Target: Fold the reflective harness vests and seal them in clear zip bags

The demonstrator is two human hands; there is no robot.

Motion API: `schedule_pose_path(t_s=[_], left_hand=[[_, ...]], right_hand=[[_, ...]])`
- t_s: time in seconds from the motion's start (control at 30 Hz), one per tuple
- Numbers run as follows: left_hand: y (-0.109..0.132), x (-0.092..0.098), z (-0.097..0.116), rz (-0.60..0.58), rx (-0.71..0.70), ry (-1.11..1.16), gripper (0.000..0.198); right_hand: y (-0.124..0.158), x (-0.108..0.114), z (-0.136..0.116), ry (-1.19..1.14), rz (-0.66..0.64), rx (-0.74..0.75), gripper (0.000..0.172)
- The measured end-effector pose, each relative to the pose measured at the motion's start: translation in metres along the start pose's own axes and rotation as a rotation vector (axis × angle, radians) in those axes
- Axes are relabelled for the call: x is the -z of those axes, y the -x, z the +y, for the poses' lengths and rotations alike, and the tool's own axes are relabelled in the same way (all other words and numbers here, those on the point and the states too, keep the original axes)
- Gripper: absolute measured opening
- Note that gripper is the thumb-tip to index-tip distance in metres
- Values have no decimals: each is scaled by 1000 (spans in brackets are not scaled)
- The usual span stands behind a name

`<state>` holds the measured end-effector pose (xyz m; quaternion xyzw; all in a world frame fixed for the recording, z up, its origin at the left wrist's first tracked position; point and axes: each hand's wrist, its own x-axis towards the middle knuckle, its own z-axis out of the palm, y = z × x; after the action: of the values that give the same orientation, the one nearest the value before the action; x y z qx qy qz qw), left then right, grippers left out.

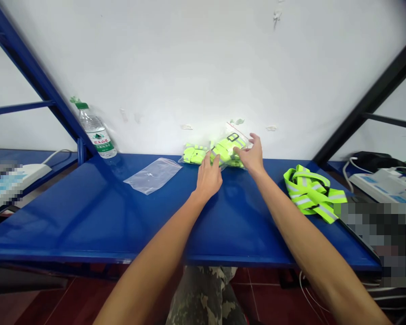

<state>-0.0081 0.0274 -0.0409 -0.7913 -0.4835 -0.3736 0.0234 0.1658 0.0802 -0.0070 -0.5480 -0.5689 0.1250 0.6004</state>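
Note:
A clear zip bag (214, 151) stuffed with a folded neon-yellow reflective vest lies at the back of the blue metal table (98, 225), against the white wall. My left hand (209, 176) has its fingertips on the bag's near edge. My right hand (252, 154) reaches over the bag's right side, with fingers pressing on it. A second, unfolded neon reflective vest (311, 194) lies to the right of my right hand, out of reach of my fingers. A flat clear plastic bag (152, 175) lies to the left of my left hand.
A water bottle with a green cap (96, 131) stands at the table's back left corner. Blue and black shelf uprights (34, 72) slant up on both sides. White power strips (384, 187) and cables sit beyond the table's right end. Camouflage trousers show below the front edge.

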Motion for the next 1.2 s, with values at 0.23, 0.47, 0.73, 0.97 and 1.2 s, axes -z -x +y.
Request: schedule_pose_path(t_s=[0.23, 0.47, 0.73, 0.97, 1.2], left_hand=[[-1, 0, -9, 40, 149, -2, 70], [-7, 14, -12, 3, -37, 73, 44], [-4, 8, -6, -234, -205, 83, 51], [-2, 1, -7, -194, -162, 23, 42], [6, 3, 3, -169, -120, -67, 55]], right_hand=[[21, -3, 2, 52, -85, -49, 40], [60, 32, 0, -50, -216, -141, 44], [73, 72, 21, 377, -342, -7, 37], [83, 72, 7, 758, -309, 115, 43], [97, 68, 0, 908, -245, 196, 45]])
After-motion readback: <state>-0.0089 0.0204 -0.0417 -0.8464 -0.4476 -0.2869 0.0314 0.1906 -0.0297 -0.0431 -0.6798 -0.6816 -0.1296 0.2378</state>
